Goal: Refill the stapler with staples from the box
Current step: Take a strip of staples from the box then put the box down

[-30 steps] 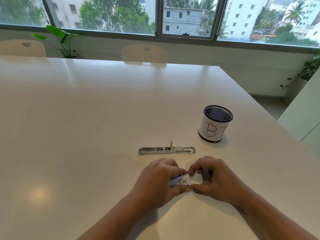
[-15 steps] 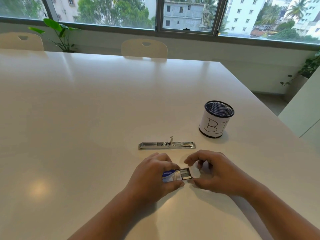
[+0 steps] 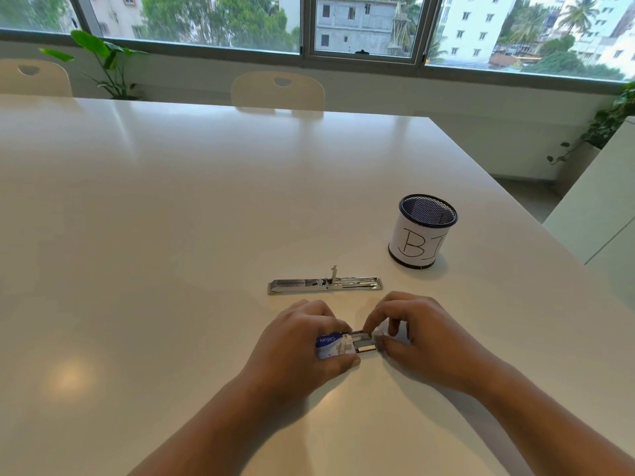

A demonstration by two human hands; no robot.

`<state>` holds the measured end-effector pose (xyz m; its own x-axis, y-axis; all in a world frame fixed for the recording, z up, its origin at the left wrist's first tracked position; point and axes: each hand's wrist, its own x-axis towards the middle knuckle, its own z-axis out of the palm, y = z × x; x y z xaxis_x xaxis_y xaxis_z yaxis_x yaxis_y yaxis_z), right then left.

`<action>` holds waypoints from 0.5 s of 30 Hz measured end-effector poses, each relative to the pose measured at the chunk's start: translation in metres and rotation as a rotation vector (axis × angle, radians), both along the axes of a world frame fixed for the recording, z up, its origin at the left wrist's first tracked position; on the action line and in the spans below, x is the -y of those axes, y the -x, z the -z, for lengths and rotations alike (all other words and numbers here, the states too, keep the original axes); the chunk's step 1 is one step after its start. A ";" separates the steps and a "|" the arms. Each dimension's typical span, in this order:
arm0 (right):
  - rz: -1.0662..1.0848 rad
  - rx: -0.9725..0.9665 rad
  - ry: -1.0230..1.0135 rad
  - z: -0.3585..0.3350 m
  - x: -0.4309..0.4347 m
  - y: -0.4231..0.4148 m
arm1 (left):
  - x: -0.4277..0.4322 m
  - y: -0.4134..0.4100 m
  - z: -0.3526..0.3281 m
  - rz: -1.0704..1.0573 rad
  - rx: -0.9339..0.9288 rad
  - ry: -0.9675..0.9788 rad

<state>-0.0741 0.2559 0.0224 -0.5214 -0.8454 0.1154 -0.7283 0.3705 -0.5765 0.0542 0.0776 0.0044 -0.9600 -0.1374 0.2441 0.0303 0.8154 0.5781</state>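
Here the left hand (image 3: 302, 352) clamps the small staple box (image 3: 331, 345) low on the tabletop (image 3: 171, 218) while the right hand (image 3: 415, 334) pinches its pulled-out tray (image 3: 364, 343), whose light, brittle staple strips likely want holding by their long sides.

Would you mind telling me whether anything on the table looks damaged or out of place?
Nothing stands out. The stapler lies opened flat for loading, the cup stands upright, and both hands hold the box.
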 end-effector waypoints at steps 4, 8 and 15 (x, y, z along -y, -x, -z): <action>-0.024 -0.044 -0.025 -0.003 0.001 -0.002 | 0.000 -0.001 0.000 -0.002 0.006 -0.005; -0.084 -0.135 -0.119 -0.011 0.008 -0.004 | -0.001 -0.001 -0.001 -0.003 0.004 -0.013; -0.103 -0.197 -0.245 -0.026 0.019 -0.007 | -0.001 -0.002 -0.002 -0.004 -0.003 -0.006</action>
<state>-0.0671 0.2366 0.0485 -0.4196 -0.9077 -0.0081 -0.8578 0.3994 -0.3234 0.0557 0.0787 0.0066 -0.9587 -0.1424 0.2462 0.0292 0.8119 0.5831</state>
